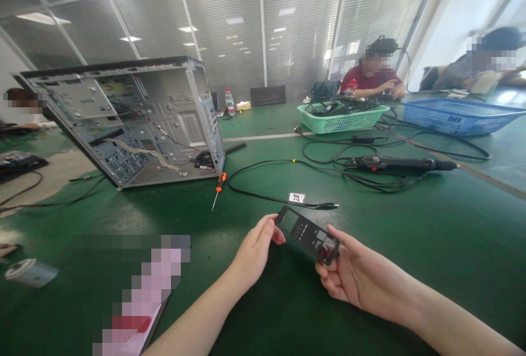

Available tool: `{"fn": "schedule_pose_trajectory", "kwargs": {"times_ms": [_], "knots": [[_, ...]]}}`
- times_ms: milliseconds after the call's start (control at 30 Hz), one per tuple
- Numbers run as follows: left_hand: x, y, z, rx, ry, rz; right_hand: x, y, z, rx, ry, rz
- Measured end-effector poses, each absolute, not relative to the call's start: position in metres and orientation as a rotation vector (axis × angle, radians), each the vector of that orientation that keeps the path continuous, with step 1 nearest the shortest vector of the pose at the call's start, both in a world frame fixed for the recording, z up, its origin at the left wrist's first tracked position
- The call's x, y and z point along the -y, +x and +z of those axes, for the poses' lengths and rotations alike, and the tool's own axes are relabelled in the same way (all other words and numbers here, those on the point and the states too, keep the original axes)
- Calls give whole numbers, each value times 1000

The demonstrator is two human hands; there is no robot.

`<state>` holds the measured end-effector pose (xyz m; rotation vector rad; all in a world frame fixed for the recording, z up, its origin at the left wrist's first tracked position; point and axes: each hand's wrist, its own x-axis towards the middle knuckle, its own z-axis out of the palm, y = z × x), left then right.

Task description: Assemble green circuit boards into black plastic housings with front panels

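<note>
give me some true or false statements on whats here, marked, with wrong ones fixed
1. The black panel is in the grip of the left hand and the right hand. True.
2. The orange screwdriver lies inside the computer case. False: the orange screwdriver lies on the table, outside the computer case.
3. The green basket holds black cables. True.
4. In the picture, the blue basket is left of the green basket. False: the blue basket is right of it.
</note>
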<state>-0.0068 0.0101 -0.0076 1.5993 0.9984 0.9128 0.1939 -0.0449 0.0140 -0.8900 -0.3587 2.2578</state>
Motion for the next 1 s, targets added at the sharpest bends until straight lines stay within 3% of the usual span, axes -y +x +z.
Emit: {"fn": "schedule_pose_trajectory", "kwargs": {"times_ms": [233, 667, 1000], "knots": [[-13, -7, -9, -990, 1556, 935, 41, 202, 3, 1089, -1245, 1618], [-5, -10, 2, -1077, 1642, 871, 40, 213, 7, 1856, -1433, 548], [-2, -8, 7, -1061, 1709, 833, 38, 216, -1, 1920, -1518, 538]]}}
